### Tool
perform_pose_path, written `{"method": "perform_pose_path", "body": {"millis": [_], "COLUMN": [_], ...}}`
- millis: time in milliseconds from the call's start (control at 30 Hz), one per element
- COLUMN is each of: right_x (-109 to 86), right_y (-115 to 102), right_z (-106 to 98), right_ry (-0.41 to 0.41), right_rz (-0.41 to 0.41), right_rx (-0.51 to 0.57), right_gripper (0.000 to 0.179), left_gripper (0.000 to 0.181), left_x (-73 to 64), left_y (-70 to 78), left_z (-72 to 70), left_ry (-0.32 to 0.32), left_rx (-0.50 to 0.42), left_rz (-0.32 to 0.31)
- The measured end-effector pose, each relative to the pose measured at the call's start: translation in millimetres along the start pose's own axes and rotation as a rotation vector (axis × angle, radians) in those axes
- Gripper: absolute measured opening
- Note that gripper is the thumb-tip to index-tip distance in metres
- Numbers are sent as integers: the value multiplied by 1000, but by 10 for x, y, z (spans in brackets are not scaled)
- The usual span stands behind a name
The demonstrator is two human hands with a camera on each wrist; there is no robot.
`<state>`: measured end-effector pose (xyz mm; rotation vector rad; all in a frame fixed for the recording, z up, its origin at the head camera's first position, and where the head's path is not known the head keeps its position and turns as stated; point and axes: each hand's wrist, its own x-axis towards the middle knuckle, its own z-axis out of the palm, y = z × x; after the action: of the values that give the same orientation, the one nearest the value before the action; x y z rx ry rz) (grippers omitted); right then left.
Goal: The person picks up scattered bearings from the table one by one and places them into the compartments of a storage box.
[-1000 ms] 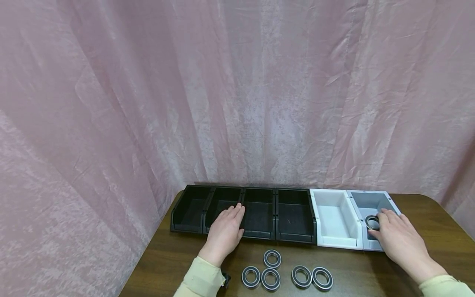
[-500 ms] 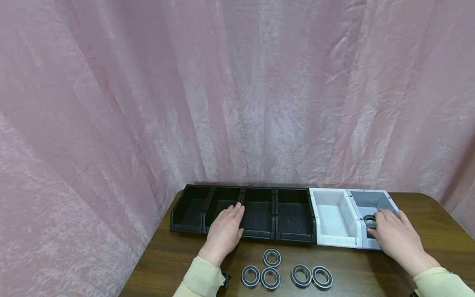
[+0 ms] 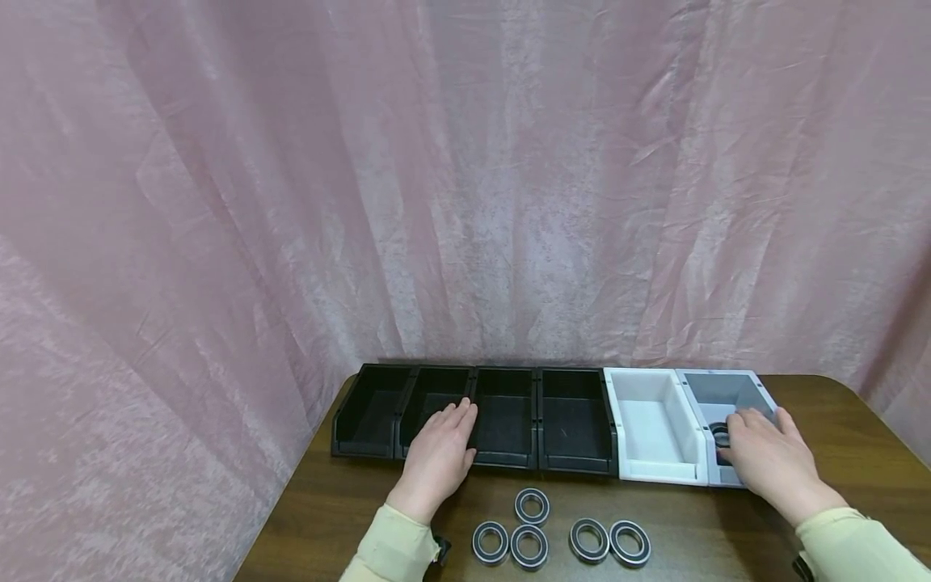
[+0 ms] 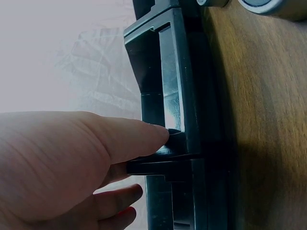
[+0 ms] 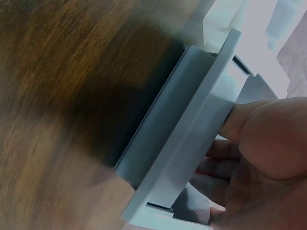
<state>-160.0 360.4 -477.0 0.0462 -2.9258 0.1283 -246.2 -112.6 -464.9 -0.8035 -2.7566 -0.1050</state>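
Observation:
My right hand [image 3: 773, 462] reaches into the grey bin [image 3: 716, 388] at the right end of the row, thumb and fingers about a ball bearing [image 3: 720, 432]. Part of that ring shows to the left of the fingers; the hand hides the rest. In the right wrist view, the fingers [image 5: 216, 167] dip behind the grey bin's front wall [image 5: 192, 139], and the bearing is out of sight. My left hand [image 3: 436, 457] rests with relaxed fingers on the divider between two black bins [image 3: 505, 412]. Its thumb [image 4: 144, 136] touches a bin's front edge in the left wrist view.
Several ball bearings lie on the wooden table [image 3: 327, 517] in front of the bins: a group of three [image 3: 529, 547] and a touching pair [image 3: 589, 540]. A white bin [image 3: 658, 420] stands between the black bins and the grey one. A pink curtain [image 3: 465, 202] hangs behind.
My right hand has shifted slightly left inside the grey bin, and the bearing has moved left with it, less of it showing now. The left hand has stayed in place.

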Motion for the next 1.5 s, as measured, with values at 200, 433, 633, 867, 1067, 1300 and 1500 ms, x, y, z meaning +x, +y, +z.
{"method": "perform_pose_path", "body": {"millis": [200, 433, 633, 867, 1067, 1300, 1500], "right_x": [36, 49, 63, 95, 129, 149, 150], "right_y": [1, -6, -10, 6, 17, -5, 0], "right_z": [2, 8, 7, 11, 4, -35, -50], "right_ry": [-42, -39, -48, -85, -126, -177, -184], "right_rz": [13, 4, -10, -15, 0, 12, -5], "right_rx": [-7, -30, -40, -64, -65, -68, -84], "right_gripper": [30, 25, 24, 20, 15, 9, 11], "left_gripper": [67, 67, 67, 67, 67, 67, 68], "left_x": [-3, -14, -19, -24, -15, -10, -15], "left_y": [9, 13, 6, 4, 2, 2, 4], "left_z": [-5, 3, 13, 17, 13, 13, 15], "left_ry": [-3, -3, 2, 7, 8, -1, 3], "left_rx": [-12, -18, -11, -16, -22, -27, -28], "left_rz": [-8, -9, -4, -4, -8, -16, -15]}}
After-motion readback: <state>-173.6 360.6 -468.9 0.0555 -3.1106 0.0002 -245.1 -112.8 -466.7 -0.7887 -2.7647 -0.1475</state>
